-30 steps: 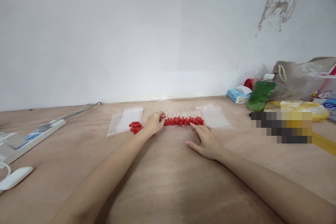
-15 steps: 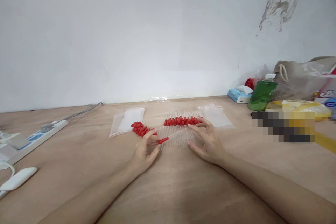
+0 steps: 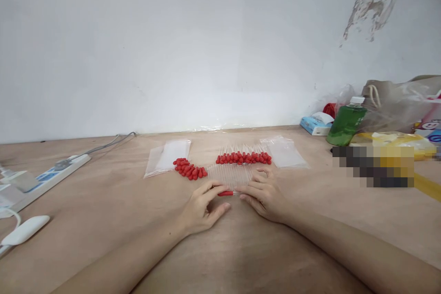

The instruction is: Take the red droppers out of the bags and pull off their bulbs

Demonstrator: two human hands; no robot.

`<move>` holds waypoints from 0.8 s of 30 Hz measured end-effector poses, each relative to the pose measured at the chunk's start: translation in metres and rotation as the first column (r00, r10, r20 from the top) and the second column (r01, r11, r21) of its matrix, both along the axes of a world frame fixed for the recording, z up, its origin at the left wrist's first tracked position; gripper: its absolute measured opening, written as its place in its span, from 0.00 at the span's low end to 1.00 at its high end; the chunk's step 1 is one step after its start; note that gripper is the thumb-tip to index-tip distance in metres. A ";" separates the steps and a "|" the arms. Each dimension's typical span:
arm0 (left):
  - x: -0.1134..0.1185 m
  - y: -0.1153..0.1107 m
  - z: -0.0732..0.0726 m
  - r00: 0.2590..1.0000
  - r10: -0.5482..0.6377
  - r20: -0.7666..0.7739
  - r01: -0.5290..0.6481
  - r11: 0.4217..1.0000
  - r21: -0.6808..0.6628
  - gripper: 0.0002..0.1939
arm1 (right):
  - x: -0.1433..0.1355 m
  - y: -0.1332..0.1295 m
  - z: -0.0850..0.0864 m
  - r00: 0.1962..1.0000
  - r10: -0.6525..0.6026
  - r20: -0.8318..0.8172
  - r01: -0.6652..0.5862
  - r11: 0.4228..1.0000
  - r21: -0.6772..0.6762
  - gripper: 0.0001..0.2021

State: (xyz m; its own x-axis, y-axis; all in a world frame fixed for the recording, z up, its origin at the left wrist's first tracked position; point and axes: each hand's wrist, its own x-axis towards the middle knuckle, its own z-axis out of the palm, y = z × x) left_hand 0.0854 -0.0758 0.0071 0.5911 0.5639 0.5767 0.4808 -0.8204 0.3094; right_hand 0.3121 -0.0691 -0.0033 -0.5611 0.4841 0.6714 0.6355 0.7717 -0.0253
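A glass dropper with a red rubber bulb (image 3: 225, 193) lies crosswise between my hands, low over the table. My left hand (image 3: 206, 206) has its index finger along the bulb, while its thumb stands apart below. The fingertips and thumb of my right hand (image 3: 263, 195) close around the clear tube end, which they mostly hide. Just behind is a row of clear glass tubes (image 3: 229, 174) side by side. Finished-looking droppers with red bulbs (image 3: 243, 158) form a row beyond them, thin tips pointing to the wall. Loose red rubber bulbs (image 3: 188, 168) curve in a pile on the left.
Clear plastic bags (image 3: 168, 156) lie left, with more plastic bags (image 3: 285, 152) right. A white power strip (image 3: 51, 179) and a white plug-like device (image 3: 27, 230) are far left. A tissue pack (image 3: 315, 125), green bottle (image 3: 346, 121) and yellow bag (image 3: 396, 143) stand right.
Both hands have come nearer the table's front with the dropper, which has turned from slanted to nearly level. My left thumb has moved off the bulb. My right fingers have drawn closer together.
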 end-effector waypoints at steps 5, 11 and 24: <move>0.002 0.002 -0.004 0.997 0.006 -0.076 -0.009 0.999 -0.033 0.09 | -0.001 -0.005 0.004 0.998 0.052 0.028 -0.052 0.999 0.014 0.10; 0.000 0.000 -0.006 0.994 -0.023 -0.105 0.024 1.000 0.000 0.08 | 0.000 -0.012 0.004 0.996 0.060 0.059 -0.060 0.998 0.003 0.10; -0.026 0.010 -0.003 0.967 0.171 0.190 -0.190 0.978 0.089 0.13 | 0.038 0.022 -0.003 0.879 -0.438 -0.186 0.383 0.883 -0.270 0.11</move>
